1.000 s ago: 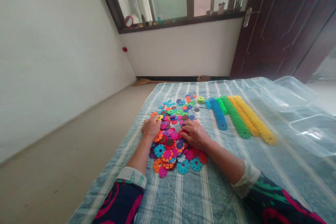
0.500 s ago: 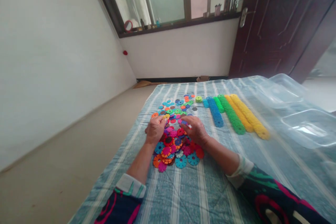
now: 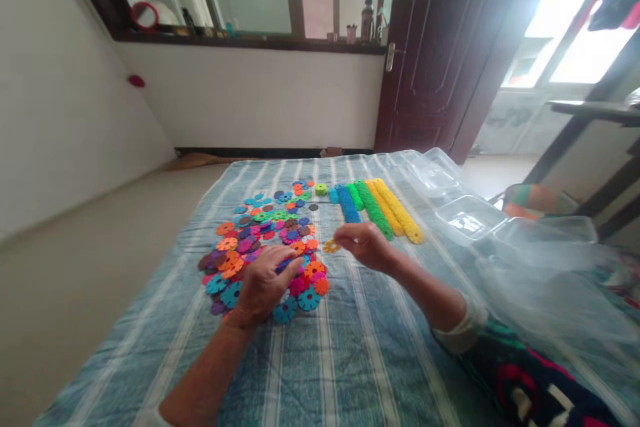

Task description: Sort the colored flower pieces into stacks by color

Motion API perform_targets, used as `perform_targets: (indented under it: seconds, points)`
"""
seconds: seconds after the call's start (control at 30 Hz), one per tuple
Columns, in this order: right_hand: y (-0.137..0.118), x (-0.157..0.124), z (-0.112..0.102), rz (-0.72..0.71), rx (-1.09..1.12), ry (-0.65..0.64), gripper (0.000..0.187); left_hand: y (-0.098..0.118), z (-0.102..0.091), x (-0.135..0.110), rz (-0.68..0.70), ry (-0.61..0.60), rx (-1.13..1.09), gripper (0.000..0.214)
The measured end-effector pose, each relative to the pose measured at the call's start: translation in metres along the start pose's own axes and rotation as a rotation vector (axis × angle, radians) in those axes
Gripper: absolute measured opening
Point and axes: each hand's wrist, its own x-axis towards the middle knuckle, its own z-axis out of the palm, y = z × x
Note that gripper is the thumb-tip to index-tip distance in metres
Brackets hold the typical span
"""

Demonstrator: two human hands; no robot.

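A heap of flat, notched plastic discs (image 3: 260,240) in many colours lies on a blue striped cloth (image 3: 340,360). My left hand (image 3: 263,283) rests palm down on the near side of the heap, fingers spread over the discs. My right hand (image 3: 367,245) is lifted just right of the heap and pinches a small yellow-orange disc (image 3: 331,246) between thumb and fingers. Beyond it lie rows of stacked discs: a blue row (image 3: 347,203), green rows (image 3: 373,209) and yellow rows (image 3: 397,211), side by side.
Clear plastic tubs (image 3: 470,217) and a clear plastic sheet (image 3: 540,280) sit on the right of the cloth. A dark wooden door (image 3: 440,47) and a window sill with bottles (image 3: 367,13) stand behind. Bare floor (image 3: 75,267) runs along the left.
The view has swung to the right. My right hand has lifted off the heap with a yellow-orange disc pinched in it. My left hand has slid nearer and flattened onto the discs.
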Motion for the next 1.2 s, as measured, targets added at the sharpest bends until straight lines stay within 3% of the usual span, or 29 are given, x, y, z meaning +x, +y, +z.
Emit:
perform_targets:
  seconds: [0.1,0.2,0.33,0.63,0.9,1.03,1.2]
  points:
    - [0.033,-0.02,-0.051,0.148,-0.191,-0.053,0.022,-0.008,0.002,0.001,-0.001,0.059,0.053,0.026]
    - [0.057,-0.035,-0.094,0.307,-0.462,-0.196,0.024,-0.018,0.003,0.002,0.014,0.1,0.105,0.025]
    - [0.073,-0.046,-0.117,0.472,-0.605,-0.333,0.023,-0.026,0.005,0.002,0.083,0.134,0.158,0.023]
    - [0.091,-0.05,-0.108,0.488,-0.597,-0.368,0.021,-0.03,0.003,0.002,0.103,0.144,0.223,0.023]
    - [0.099,-0.055,-0.106,0.483,-0.646,-0.289,0.025,-0.035,0.002,0.0,0.133,0.181,0.242,0.021]
    - [0.089,-0.061,-0.095,0.429,-0.656,-0.228,0.023,-0.033,0.002,-0.003,0.129,0.176,0.264,0.02]
    - [0.05,-0.056,-0.051,0.25,-0.456,-0.226,0.028,-0.035,0.005,-0.008,0.09,0.161,0.355,0.013]
